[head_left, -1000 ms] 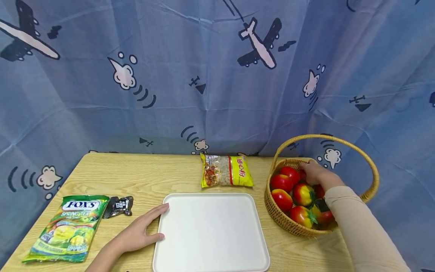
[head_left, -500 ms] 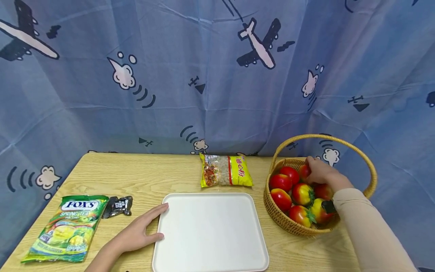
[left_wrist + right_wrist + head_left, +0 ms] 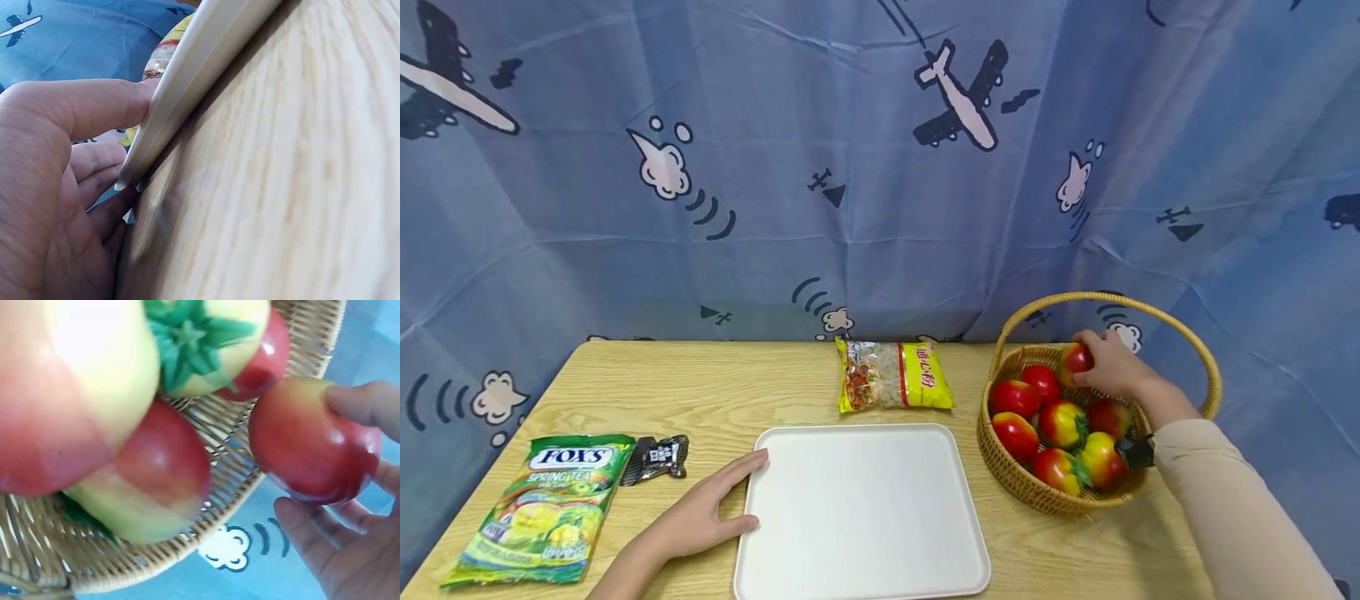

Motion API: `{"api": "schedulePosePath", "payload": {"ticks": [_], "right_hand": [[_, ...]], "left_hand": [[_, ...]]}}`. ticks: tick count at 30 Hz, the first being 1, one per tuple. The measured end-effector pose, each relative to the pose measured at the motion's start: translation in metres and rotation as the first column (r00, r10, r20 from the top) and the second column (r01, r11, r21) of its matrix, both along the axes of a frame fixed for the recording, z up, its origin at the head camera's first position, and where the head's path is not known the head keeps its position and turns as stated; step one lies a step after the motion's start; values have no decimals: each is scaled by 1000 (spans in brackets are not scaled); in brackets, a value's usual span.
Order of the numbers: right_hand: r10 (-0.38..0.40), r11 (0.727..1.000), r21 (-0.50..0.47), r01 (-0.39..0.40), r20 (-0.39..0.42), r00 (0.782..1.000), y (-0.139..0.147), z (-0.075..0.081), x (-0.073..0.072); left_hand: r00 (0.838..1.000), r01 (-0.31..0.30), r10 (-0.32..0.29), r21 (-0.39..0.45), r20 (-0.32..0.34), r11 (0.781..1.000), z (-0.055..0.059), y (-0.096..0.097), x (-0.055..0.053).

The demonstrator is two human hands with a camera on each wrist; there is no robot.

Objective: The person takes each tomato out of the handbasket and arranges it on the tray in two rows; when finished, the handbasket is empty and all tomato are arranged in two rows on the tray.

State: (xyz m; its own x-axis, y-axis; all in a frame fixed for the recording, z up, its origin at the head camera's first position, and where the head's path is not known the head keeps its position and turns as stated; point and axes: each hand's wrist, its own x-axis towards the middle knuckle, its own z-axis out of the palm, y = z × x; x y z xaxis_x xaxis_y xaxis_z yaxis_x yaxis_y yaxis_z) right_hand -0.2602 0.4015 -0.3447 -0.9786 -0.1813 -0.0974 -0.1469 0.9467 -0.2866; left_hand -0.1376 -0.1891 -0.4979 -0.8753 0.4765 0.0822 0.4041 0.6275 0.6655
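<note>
In the head view my right hand [image 3: 1112, 363] holds a round, glossy red-and-yellow fruit [image 3: 1077, 358] at the back of the wicker basket [image 3: 1026, 492]. The right wrist view shows thumb and fingers around that fruit [image 3: 315, 444], beside the basket's woven rim [image 3: 162, 565]. Several similar fruits [image 3: 1015, 400] lie in the basket, some with green leafy tops. My left hand [image 3: 696, 512] rests at the left edge of a white rectangular tray [image 3: 865, 508], thumb and fingers spread. In the left wrist view, the left hand [image 3: 62, 169] touches the tray's rim [image 3: 181, 87].
A yellow-ended pasta bag [image 3: 893, 377] lies behind the tray. On the left are a green Fox's candy bag [image 3: 542, 508] and a small black packet [image 3: 657, 458]. The basket's tall handle [image 3: 1105, 297] arches over the fruits. A blue curtain [image 3: 850, 167] hangs behind the wooden table [image 3: 700, 383].
My right hand has raised a fruit from among the others to the basket's back rim. More fruits show now beneath the right wrist. The left hand keeps its place on the tray.
</note>
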Motion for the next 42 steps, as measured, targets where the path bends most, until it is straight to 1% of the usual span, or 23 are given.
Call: {"api": "schedulePosePath", "payload": {"ticks": [3,6,10,14,17,22,25,31,36,40,42], "right_hand": [[29,999,-21,-30,-38,999,-6,4,2],[51,997,-47,-53,-58,997,-13,8,4],[64,995,-75,-69,-69,996,-21,10,7],[72,996,-54,-76,-70,995,-27,9,10],[79,995,-56,-82,-58,995,-32,9,14],[100,991,-84,-107,-84,991,-41,11,19],[115,984,-123,-126,-92,989,-48,14,23],[145,961,-228,-155,-60,988,-61,16,33],[168,947,-269,-176,-53,984,-74,13,41],[169,945,-273,-178,-58,984,-88,12,50],[176,942,-277,-191,-77,981,-96,11,55]], "left_hand": [[1000,-4,4,-5,-1,1000,-1,0,1],[1000,-6,6,-5,-3,1000,-1,-1,1],[1000,-5,5,0,-7,1000,-1,-1,0],[1000,-2,2,-6,-22,1000,-1,-1,0],[1000,2,-2,-9,-26,1000,1,-1,0],[1000,4,-4,-3,-21,1000,4,-1,0],[1000,1,-1,-4,-19,1000,5,-1,0],[1000,2,-3,-5,-23,1000,3,-2,-1],[1000,5,-5,-5,-28,1000,3,-2,-1],[1000,8,-7,5,-18,1000,1,-2,-1],[1000,7,-6,8,-15,1000,0,-1,0]]}}
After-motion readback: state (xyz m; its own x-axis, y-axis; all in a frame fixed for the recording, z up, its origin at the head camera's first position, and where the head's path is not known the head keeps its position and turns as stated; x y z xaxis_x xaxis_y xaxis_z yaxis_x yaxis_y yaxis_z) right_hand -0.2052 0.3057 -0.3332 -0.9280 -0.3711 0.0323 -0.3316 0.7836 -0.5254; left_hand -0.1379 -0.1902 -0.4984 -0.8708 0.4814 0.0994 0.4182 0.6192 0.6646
